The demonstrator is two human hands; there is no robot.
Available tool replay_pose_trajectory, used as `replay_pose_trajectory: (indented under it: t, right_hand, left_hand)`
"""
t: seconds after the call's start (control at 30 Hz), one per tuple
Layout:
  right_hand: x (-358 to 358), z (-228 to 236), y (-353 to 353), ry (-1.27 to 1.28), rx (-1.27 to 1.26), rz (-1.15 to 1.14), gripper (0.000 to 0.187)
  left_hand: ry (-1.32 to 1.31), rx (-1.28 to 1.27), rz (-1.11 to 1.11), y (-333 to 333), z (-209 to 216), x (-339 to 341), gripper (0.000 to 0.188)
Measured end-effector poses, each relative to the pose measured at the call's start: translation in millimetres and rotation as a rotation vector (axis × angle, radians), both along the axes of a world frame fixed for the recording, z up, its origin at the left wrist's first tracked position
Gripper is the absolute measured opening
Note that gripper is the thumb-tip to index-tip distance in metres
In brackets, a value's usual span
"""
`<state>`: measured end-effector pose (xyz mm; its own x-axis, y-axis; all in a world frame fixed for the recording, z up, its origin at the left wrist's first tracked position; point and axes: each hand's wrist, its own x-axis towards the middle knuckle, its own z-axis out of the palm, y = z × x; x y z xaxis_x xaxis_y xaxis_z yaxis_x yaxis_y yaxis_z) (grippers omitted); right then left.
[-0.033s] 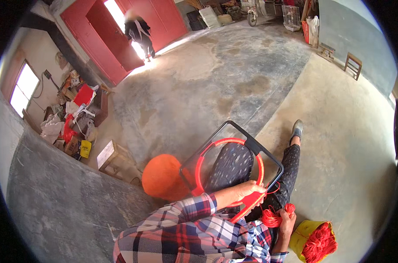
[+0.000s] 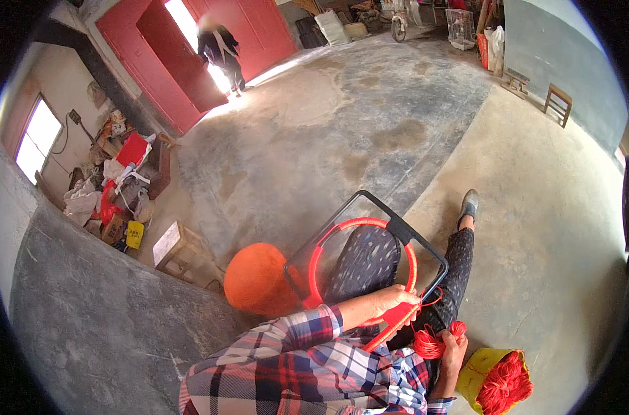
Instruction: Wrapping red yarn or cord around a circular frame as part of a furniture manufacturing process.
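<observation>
A red ring sits inside a black, round-cornered rectangular frame, both resting across my lap. My left hand is closed around the ring's near right part, where red wrapping covers it. From there a thin red cord runs toward my right hand. That hand is closed on a looped bundle of red cord, held just right of the ring. Close beside it on the floor stands a yellow bag-like container, filled with more red cord.
Left of my knees is an orange round object, with a small wooden stool beyond it. Heaped clutter lines the left wall. A person stands by the red doors. Another stool is far right.
</observation>
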<state>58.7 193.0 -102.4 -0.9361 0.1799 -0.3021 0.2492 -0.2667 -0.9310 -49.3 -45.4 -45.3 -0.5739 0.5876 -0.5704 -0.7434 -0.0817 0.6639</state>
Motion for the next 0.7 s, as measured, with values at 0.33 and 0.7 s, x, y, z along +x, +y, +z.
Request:
replay_pose_trajectory:
  t: [0.33, 0.7]
  right_hand:
    - [2, 15, -7, -0.015, 0.052, -0.028, 0.008]
    - [-2, 2, -5, 0.021, 0.069, -0.038, 0.008]
  left_hand:
    - [0.005, 0.022, -0.009, -2, 6, 3, 0.02]
    - [0.04, 0.006, -0.014, -3, 18, 0, 0.021]
